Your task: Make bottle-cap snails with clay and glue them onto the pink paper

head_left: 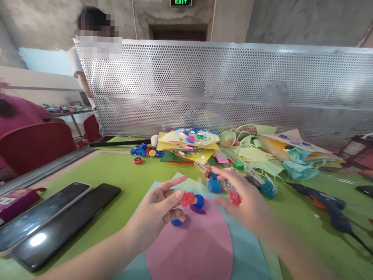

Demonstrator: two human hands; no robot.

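Paper Piece Laid Out; Decoration Judged at an Early Stage

A pink circle (191,254) lies on a light blue sheet (248,256) at the near middle of the green worktop (112,170). Whether it is fixed down cannot be determined. A round blue cap (199,200) is at the far part of the circle; a second blue piece (176,223) is to its near left, partly hidden by fingers. Whether either is glued cannot be told.

The left hand (155,208) is above the circle's far left part, its grip pinching a small red piece (187,198) between thumb and finger. The right hand (248,199), to the right, is blurred, with its grip spread; another red item (235,197) shows at its fingers, and whether it is held is unclear.

The near and middle portions of the circle are bare. In this inspector's judgement, laying out the paper is done, while placing and fixing of pieces is largely outstanding. Spare caps (141,150) lie at far left; a glue gun (322,200) rests at right, out of hand. Beyond, at far middle, a stack of decorated sheets (189,138) carries many small pieces.
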